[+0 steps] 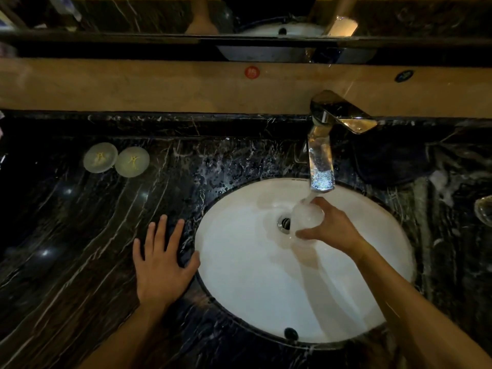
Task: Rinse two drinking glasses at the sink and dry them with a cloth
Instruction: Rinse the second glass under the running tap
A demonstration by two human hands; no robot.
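I see the glass [306,222] over the middle of the sink [239,275], right under the tap [320,166], with water [307,199] running into it and frothing white. My right hand [332,230] has it in its grip, fingers and thumb curled round its side, forearm reaching in from the near right corner of the table [80,249]. My left hand [162,262] lies flat on the table just beside the sink's left rim, fingers straight and spread, holding nothing. A second glass [484,210] shows partly at the table's right edge. A dark cloth [391,161] lies behind the sink, right of the tap. Two round lids [115,160] sit touching near the far left edge.
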